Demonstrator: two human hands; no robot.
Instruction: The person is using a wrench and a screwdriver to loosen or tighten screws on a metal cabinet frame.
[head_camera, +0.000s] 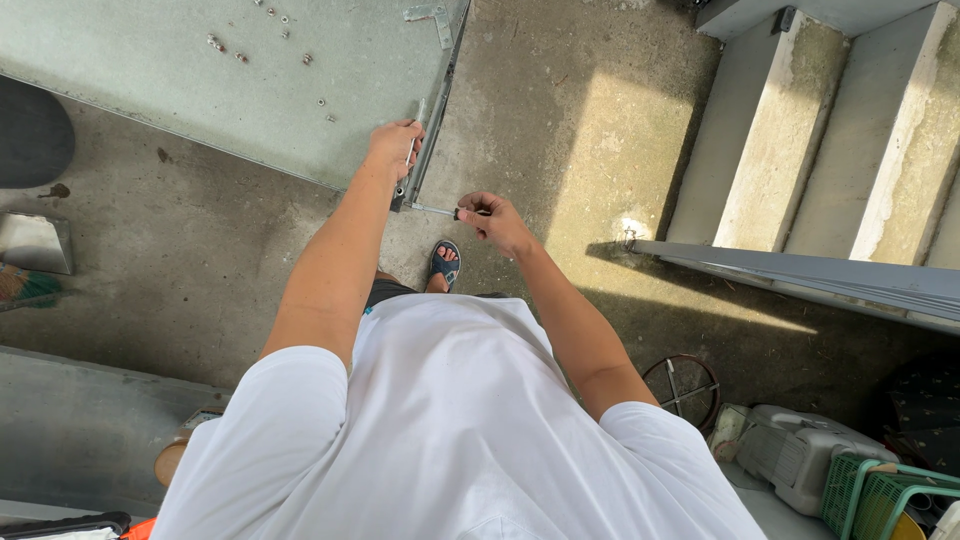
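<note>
At the near right corner of a frosted glass panel (200, 70) lying flat on the concrete floor (560, 130), the person is working a fastener into the panel's metal edge frame (432, 130). The step in hand looks like driving or loosening a screw at that corner: a screwdriver (440, 210) lies level, its tip meeting the frame from the side.

The right hand (495, 222) is closed around the screwdriver's dark handle, fingers curled tight. The left hand (395, 148) is closed over the frame's rail just above the corner, seemingly steadying it; whether it also pinches a small part cannot be told.

Loose screws and nuts (270, 50) are scattered on the glass, well apart from the hands, and a metal bracket (432, 16) lies at the far corner. A sandalled foot (444, 264) stands just below the work.

The next move likely calls for keeping the tip seated and the shaft square to the frame while turning.
</note>
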